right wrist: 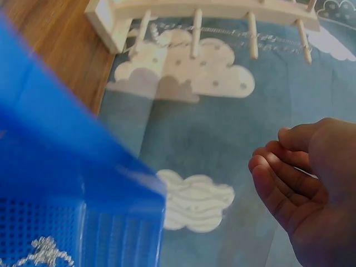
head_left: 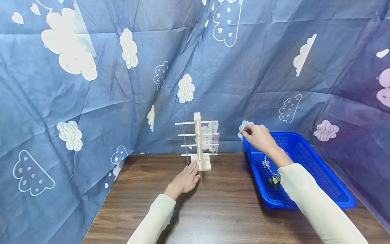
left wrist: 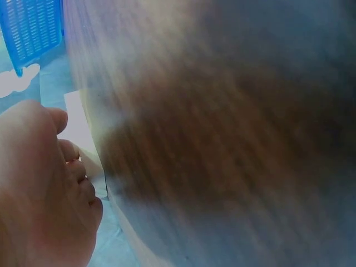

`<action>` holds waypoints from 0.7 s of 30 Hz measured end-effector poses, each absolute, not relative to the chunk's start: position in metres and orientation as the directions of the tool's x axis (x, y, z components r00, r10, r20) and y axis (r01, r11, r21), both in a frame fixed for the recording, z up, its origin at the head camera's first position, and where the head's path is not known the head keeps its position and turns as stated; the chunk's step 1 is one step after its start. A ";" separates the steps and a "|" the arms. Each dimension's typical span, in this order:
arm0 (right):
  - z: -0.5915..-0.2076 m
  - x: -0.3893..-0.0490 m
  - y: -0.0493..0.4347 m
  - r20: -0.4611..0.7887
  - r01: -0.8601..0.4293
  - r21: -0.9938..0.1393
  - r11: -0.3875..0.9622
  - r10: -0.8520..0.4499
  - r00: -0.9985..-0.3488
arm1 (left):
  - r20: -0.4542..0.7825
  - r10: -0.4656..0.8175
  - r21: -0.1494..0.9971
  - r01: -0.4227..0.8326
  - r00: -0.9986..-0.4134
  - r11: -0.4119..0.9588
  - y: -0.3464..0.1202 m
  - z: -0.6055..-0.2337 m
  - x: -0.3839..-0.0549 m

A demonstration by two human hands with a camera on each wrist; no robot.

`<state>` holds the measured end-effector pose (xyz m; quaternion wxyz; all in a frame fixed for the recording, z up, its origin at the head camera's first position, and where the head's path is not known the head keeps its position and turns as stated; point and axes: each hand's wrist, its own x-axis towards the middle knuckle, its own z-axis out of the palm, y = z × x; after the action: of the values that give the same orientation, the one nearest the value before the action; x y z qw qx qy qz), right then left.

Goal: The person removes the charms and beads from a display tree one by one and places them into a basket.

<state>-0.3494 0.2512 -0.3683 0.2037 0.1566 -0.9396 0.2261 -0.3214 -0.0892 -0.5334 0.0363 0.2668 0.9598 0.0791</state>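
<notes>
A pale wooden stand point(head_left: 198, 135) with several crossbars stands at the back of the table. One thin chain point(head_left: 184, 139) hangs on its left side and a silver chain point(head_left: 213, 132) on its right. My left hand point(head_left: 185, 179) rests on the stand's base point(head_left: 206, 164), fingers stretched out. In the air near the back left corner of the blue basket point(head_left: 256, 176) is my right hand point(head_left: 259, 137). Its fingers point(right wrist: 272, 183) are loosely bent, and nothing shows between them and the thumb. A silver beaded chain point(right wrist: 44, 253) lies inside the basket.
Beside the chain in the basket is a small dark item with a yellow patch point(head_left: 275, 180), its kind unclear. The brown wooden table point(head_left: 219, 210) ends at a blue cloth backdrop point(head_left: 152, 84) with white clouds. The basket stands on the table's right side.
</notes>
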 end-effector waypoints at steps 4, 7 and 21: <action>-0.364 -0.349 0.237 0.458 -0.408 -0.376 0.832 -0.216 -0.862 | -0.028 0.511 0.183 0.499 -0.859 0.847 -0.089 -0.534 -0.321; -0.361 -0.349 0.227 0.456 -0.415 -0.391 0.822 -0.219 -0.862 | -0.023 0.511 0.186 0.498 -0.859 0.847 -0.089 -0.534 -0.322; -0.354 -0.353 0.179 0.464 -0.466 -0.351 0.812 -0.282 -0.840 | -0.026 0.503 0.184 0.490 -0.864 0.852 -0.087 -0.537 -0.323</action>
<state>-0.3532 0.1793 -0.3541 0.1993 0.2008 -0.9309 0.2313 -0.3230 -0.0870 -0.5368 0.0365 0.2580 0.9616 0.0856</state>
